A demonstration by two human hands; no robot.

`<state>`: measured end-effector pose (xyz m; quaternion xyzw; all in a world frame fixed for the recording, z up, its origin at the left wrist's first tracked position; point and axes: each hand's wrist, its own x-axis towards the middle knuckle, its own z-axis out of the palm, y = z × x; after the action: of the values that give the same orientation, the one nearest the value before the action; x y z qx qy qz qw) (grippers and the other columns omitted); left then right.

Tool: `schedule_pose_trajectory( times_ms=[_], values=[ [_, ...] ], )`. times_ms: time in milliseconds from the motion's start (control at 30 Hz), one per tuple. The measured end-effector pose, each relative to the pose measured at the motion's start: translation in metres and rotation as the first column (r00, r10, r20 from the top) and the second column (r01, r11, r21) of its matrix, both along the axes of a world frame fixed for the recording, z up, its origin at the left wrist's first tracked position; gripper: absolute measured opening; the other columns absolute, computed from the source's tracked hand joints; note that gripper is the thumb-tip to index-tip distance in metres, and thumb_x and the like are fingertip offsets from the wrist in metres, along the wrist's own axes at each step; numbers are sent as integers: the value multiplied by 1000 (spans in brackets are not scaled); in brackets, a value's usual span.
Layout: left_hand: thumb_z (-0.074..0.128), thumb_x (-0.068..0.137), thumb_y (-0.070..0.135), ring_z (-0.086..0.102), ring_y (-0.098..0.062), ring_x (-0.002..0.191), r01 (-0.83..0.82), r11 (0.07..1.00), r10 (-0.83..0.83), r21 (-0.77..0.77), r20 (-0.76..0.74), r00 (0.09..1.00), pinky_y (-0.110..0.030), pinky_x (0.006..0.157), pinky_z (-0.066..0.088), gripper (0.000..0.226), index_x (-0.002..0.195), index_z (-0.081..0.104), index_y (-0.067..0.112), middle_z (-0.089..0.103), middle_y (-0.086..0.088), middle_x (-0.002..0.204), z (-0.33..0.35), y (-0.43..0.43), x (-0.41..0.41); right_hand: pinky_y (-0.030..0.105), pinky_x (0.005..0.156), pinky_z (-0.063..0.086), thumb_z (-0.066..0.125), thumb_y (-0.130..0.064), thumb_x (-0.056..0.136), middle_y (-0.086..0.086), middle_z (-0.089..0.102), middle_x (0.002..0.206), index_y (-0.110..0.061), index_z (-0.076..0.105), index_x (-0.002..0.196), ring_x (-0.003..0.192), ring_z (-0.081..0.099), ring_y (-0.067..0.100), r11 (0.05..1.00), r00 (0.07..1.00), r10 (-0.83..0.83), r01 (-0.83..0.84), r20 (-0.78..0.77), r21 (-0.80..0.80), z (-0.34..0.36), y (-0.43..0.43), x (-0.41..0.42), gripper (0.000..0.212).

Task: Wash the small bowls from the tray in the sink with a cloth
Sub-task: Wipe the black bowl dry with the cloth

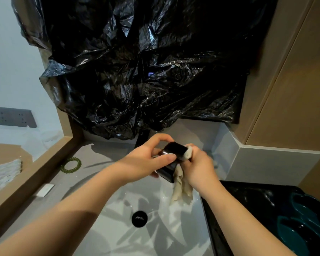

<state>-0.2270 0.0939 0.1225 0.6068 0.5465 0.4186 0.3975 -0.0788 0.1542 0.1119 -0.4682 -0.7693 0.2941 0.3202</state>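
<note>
Over the white sink, my left hand grips a small black bowl by its side. My right hand holds a beige cloth pressed against the bowl's right end, and the loose part of the cloth hangs down toward the basin. A black faucet spout shows just under the bowl. At the lower right stands a black tray with teal bowls in it.
A black drain plug sits mid-basin. Crumpled black plastic sheeting covers the wall above. On the grey counter lie a green coiled hair tie and a small white piece. A wall socket is at left.
</note>
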Motion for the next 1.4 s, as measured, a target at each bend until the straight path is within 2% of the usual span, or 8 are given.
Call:
schedule_pose_trajectory(
  times_ms=[167,333,433,567,800,933,1167,1400],
  values=[
    [75,74,39,70,-11,84,-1,973,-46,-230,-196,979,-35,80,59,27,94,65,24,73,4,84,17,2,-1,30,74,39,57,-11,82,1,45,115,-19,48,114,111,42,20,912,813,-7,-234,582,338,16,-3,1,34],
    [71,78,9,68,-16,72,-131,980,124,-153,-54,991,-40,79,59,10,85,65,13,68,-2,70,2,2,11,33,79,44,50,-16,89,2,51,118,-19,54,117,114,44,23,905,908,-55,-131,415,405,11,2,5,28],
    [75,61,23,69,-26,77,-265,964,265,2,-1,964,-47,84,56,25,85,66,22,73,-6,78,-11,5,16,33,80,46,49,-23,93,9,62,105,-15,59,102,100,57,29,968,967,-251,250,-40,-20,-6,1,-4,16],
    [72,53,31,70,-18,82,-323,939,329,115,-38,944,-45,82,56,36,88,62,31,73,5,82,-33,2,23,41,82,55,51,-24,93,12,69,89,-10,65,99,82,65,29,705,825,-422,39,-375,-709,-22,-5,-18,20],
    [75,77,35,68,-18,78,-156,959,151,-235,-42,988,-39,84,57,26,81,58,17,70,-6,80,-20,0,11,37,78,47,50,-10,83,-1,47,95,-23,47,91,95,51,24,996,913,-19,-17,409,85,-23,6,5,15],
    [79,73,27,68,-21,70,-331,941,323,-65,-113,940,-41,74,58,26,83,59,13,70,-10,72,-24,0,22,34,78,47,49,-22,93,6,61,101,-15,56,107,95,57,26,991,990,-116,110,80,70,-26,0,7,17],
    [79,72,11,68,-24,70,-460,888,451,16,168,876,-39,74,55,26,86,56,11,71,-1,67,-58,-14,34,45,86,54,50,-20,91,14,68,93,-13,60,93,89,64,32,801,895,-355,141,-271,-581,-46,-2,-10,12],
    [74,78,17,66,-19,59,-405,903,420,-144,92,903,-39,71,59,27,92,55,5,69,-12,70,-49,-5,25,16,86,36,48,-3,87,-6,52,117,-24,57,117,111,44,14,978,988,56,-83,144,189,-38,-7,9,38]
  ],
)
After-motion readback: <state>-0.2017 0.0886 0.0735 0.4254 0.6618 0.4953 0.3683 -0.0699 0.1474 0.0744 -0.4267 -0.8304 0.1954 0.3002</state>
